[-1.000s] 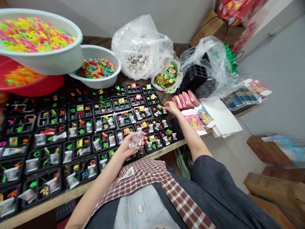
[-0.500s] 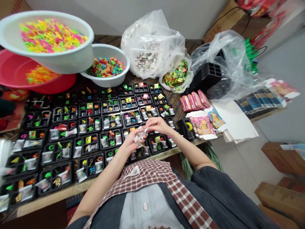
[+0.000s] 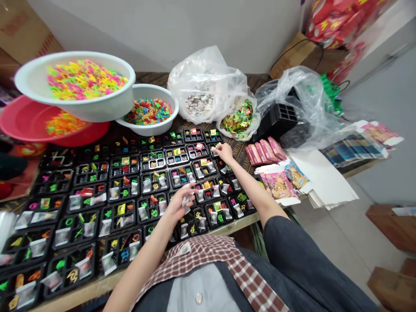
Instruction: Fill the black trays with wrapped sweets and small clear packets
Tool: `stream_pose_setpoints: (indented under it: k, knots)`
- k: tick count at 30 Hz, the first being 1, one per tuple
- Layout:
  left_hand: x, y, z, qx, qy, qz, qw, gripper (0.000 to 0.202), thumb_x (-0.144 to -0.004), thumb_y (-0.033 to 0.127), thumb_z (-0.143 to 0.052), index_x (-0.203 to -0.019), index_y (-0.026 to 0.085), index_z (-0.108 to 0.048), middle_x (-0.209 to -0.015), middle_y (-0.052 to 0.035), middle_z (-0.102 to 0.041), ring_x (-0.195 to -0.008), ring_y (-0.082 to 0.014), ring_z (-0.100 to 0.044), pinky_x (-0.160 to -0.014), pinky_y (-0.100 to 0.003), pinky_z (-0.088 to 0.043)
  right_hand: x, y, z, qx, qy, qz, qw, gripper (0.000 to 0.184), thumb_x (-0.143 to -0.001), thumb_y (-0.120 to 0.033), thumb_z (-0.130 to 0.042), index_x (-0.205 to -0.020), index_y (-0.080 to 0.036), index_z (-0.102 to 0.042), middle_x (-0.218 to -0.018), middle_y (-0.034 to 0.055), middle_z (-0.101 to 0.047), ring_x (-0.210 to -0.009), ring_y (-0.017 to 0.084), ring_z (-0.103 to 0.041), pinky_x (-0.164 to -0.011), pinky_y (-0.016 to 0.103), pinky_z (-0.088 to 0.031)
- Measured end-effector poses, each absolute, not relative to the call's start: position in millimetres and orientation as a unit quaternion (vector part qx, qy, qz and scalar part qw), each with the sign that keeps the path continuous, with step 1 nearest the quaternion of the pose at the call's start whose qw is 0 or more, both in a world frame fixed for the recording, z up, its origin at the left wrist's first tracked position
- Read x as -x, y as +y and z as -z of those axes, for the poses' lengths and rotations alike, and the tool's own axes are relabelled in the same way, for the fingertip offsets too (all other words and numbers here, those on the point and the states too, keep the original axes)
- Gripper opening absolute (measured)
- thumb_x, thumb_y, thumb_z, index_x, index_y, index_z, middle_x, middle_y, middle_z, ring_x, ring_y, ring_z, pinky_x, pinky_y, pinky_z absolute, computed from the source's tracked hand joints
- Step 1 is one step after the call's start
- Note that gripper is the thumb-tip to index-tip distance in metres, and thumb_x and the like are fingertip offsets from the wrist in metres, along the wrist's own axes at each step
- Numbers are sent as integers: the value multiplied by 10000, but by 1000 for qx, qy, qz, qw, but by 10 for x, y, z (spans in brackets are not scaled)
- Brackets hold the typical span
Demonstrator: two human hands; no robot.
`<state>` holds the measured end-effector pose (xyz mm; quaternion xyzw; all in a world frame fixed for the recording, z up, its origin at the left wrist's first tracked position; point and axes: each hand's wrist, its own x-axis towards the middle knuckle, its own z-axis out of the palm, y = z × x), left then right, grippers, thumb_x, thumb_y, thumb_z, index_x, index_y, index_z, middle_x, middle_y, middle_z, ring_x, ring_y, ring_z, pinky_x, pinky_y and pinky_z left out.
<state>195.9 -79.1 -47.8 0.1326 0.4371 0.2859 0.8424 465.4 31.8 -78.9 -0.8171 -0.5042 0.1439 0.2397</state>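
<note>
My left hand (image 3: 176, 204) is closed around several small clear packets (image 3: 187, 199), held above the middle of the tray rows. Farther forward, my right hand (image 3: 225, 153) reaches over a tray in the back rows at the right end. Its fingers are pinched on a whitish clear packet, mostly hidden by the fingertips. Black compartment trays (image 3: 152, 160) stand in rows, holding small coloured plastic shapes and bright sachets. In the nearer trays lie clear packets (image 3: 108, 263) too; several back trays show none.
Behind the trays stand a large white basin (image 3: 29, 80), a red basin (image 3: 16, 123) and a smaller white basin (image 3: 173, 110). Plastic bags of silvery packets (image 3: 199, 102) and green sachets (image 3: 240, 117) sit beside them. Pink boxes (image 3: 264, 151), stacked black trays (image 3: 279, 119) and flat cartons (image 3: 279, 182) lie right.
My right hand has left my left hand and moved forward to a back tray. My left hand still holds packets and has shifted slightly left. The view has tilted up.
</note>
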Motion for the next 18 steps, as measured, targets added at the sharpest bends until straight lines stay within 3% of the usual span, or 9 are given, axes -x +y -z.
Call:
stream_pose_setpoints:
  k: [4,8,11,14,18]
  knots:
    - [-1924,-753,487,-148,424,-287,846,473,-608,83,-602,-1080,108,-579,-793,-102,-688,-453,-60,-463,-333,-123,-229,-4298,55,675,747,-570,-139,312,234,-772,-300,-725,-950,-148,-724,-939,83,-628,-848,186,-576,-809,306,-446]
    - [-1985,-735,453,-198,401,-266,854,678,-550,63,-606,-1218,138,-525,-754,-50,-671,-437,-54,-452,-346,-128,-215,-3810,-393,561,543,-700,-358,295,234,-788,-415,-717,-864,-196,-749,-816,25,-619,-728,134,-555,-700,265,-447]
    - [-2044,-744,417,-220,395,-261,853,782,-491,40,-599,-1257,171,-507,-649,31,-595,-428,-60,-460,-348,-129,-199,-3569,-659,544,477,-701,-422,322,210,-801,-389,-708,-782,-183,-740,-794,26,-633,-748,135,-576,-712,265,-454]
    - [-2060,-756,400,-219,397,-261,852,716,-468,23,-614,-1166,166,-556,-640,33,-590,-408,-45,-436,-345,-126,-199,-3576,-712,527,486,-668,-433,360,210,-815,-364,-685,-728,-175,-717,-750,25,-658,-735,140,-595,-716,273,-467]
    - [-2030,-744,398,-173,402,-263,860,424,-524,56,-644,-945,103,-624,-754,-75,-672,-422,-42,-448,-332,-124,-217,-4074,-336,495,578,-605,-362,411,205,-834,-336,-615,-745,-171,-699,-727,15,-683,-696,140,-608,-694,265,-469]
